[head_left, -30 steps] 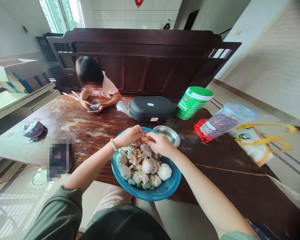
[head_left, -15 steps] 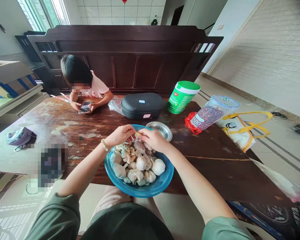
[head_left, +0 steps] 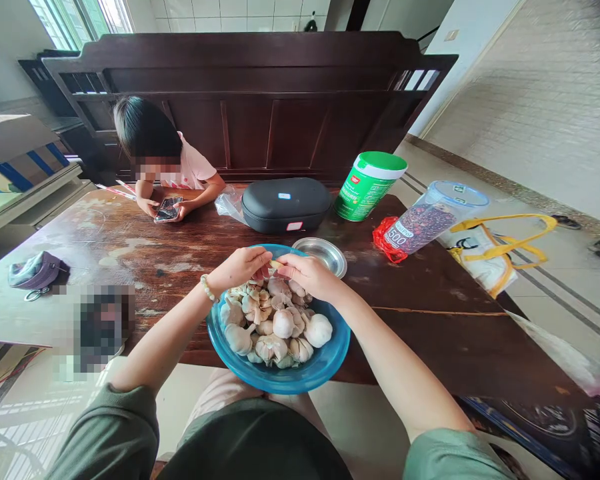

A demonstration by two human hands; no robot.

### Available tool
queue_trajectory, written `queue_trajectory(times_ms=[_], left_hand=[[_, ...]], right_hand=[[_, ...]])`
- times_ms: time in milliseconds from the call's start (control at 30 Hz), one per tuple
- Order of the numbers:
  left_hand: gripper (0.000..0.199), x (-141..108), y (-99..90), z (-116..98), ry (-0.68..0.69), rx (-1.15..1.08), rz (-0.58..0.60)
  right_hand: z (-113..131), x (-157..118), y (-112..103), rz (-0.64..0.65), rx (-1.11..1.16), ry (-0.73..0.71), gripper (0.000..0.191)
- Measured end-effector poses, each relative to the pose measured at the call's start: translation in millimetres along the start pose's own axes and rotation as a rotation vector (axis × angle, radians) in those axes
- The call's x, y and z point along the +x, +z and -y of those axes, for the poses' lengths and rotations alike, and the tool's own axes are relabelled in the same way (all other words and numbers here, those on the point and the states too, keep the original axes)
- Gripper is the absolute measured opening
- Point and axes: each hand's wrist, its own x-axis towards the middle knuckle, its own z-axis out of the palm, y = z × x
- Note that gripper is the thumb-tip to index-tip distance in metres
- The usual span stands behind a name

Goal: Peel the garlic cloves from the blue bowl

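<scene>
1. Head view: a round blue plastic basin (head_left: pixel 280 383) sits at the middle of the near edge of a dark brown, worn wooden table (head_left: pixel 175 257), its near rim jutting past that edge.
2. Whitish whole garlic bulbs (head_left: pixel 271 348) are heaped in it, some split into cloves.
3. The left hand (head_left: pixel 243 268), with a pale beaded bracelet (head_left: pixel 207 288) at the wrist, and the right hand (head_left: pixel 307 275) meet above the basin's far rim, fingertips together on a small pale-yellow piece (head_left: pixel 276 264) (a clove by its look, though mostly covered by fingers).
4. A shallow silver metal bowl (head_left: pixel 327 255) stands just beyond the basin's far-right rim, near the right hand.
5. Towards the table's far edge are a black oval case (head_left: pixel 287 210) and a green cylindrical tub (head_left: pixel 365 193) with a white band.
6. Near the right edge, a clear blue-lidded plastic jar (head_left: pixel 425 223) adjoins crumpled red plastic (head_left: pixel 390 247).
7. At the far-left corner, another person (head_left: pixel 195 163) holds a dark phone (head_left: pixel 169 209).
</scene>
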Motion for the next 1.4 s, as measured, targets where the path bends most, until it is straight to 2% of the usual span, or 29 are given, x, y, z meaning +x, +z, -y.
queue_trajectory(times_ms=[167, 267, 367, 500, 700, 867, 1167, 1233, 1333, 1400], left_hand=[[0.014, -1.0, 0.0, 2.1, 0.027, -0.104, -0.094], [0.032, -2.1, -0.5, -0.7, 0.092, -0.149, -0.133], [0.027, -2.3, -1.2, -5.2, 0.084, -0.139, -0.126], [0.038, -1.4, -1.3, -5.4, 0.04, -0.044, -0.078], [0.036, -1.5, -1.8, -5.0, 0.007, -0.087, -0.12], [0.048, -3.4, -2.8, -8.9, 0.017, -0.04, -0.028], [0.042, -2.8, -1.4, -5.8, -0.003, -0.041, 0.042], [0.04, -2.7, -0.9, -5.3, -0.005, -0.011, -0.025], [0.039, -3.0, -0.7, -5.1, 0.051, 0.041, -0.212], [0.038, -3.5, -0.9, -6.1, 0.102, 0.04, -0.222]], right_hand=[[0.9, -1.3, -0.7, -0.001, 0.064, 0.006, 0.029], [2.4, -1.2, -1.4, 0.004, 0.114, 0.016, 0.027], [3.3, -1.2, -2.3, 0.004, 0.114, 0.031, 0.027], [3.7, -2.2, -3.0, 0.008, 0.105, 0.03, 0.028], [4.7, -2.6, -2.4, -0.009, 0.152, 0.039, 0.023], [4.3, -2.4, -0.9, -0.014, 0.19, 0.028, 0.022], [5.8, -3.6, -1.0, -0.018, 0.242, 0.037, 0.02], [5.8, -3.1, -1.2, -0.011, 0.272, 0.059, 0.021], [4.3, -2.3, -1.9, 0.005, 0.374, 0.12, 0.023], [2.6, -1.8, -2.8, 0.031, 0.447, 0.142, 0.027]])
